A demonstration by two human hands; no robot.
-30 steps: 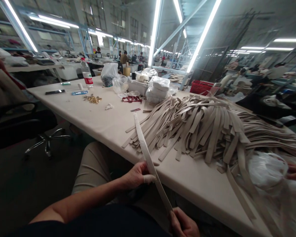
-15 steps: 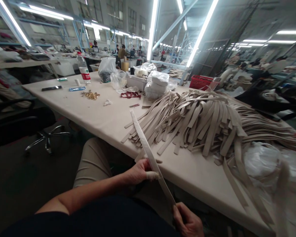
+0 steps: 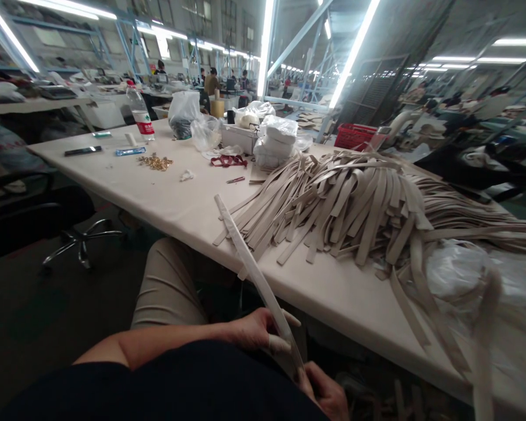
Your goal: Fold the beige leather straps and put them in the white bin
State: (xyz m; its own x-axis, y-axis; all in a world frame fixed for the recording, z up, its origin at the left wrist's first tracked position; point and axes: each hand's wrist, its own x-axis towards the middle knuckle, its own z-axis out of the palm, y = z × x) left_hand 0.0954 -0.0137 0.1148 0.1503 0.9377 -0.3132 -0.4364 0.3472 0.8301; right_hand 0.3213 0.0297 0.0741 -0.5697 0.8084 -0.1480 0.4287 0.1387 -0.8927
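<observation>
A long pale beige fabric strap (image 3: 245, 254) slants up from my hands, its far end above the table's front edge. My left hand (image 3: 256, 328) is closed around its lower part, with whitish coverings on the thumb and one fingertip. Just below and to the right, my right hand (image 3: 326, 389) pinches the strap near its lower end, partly hiding it. Beyond the hands, a large heap of similar straps (image 3: 346, 213) spreads across the table (image 3: 170, 202), many ends hanging toward me.
Gold-coloured metal pieces (image 3: 156, 162), a bottle (image 3: 141, 114), a dark phone-like object (image 3: 83, 150) and dark red strips (image 3: 228, 161) lie left of the heap. Clear plastic bags (image 3: 456, 269) rest at right. An office chair (image 3: 83, 237) stands at left.
My left hand has moved down and right, closer to my right hand. The strap has dropped lower with them, and its far end has shifted left in view.
</observation>
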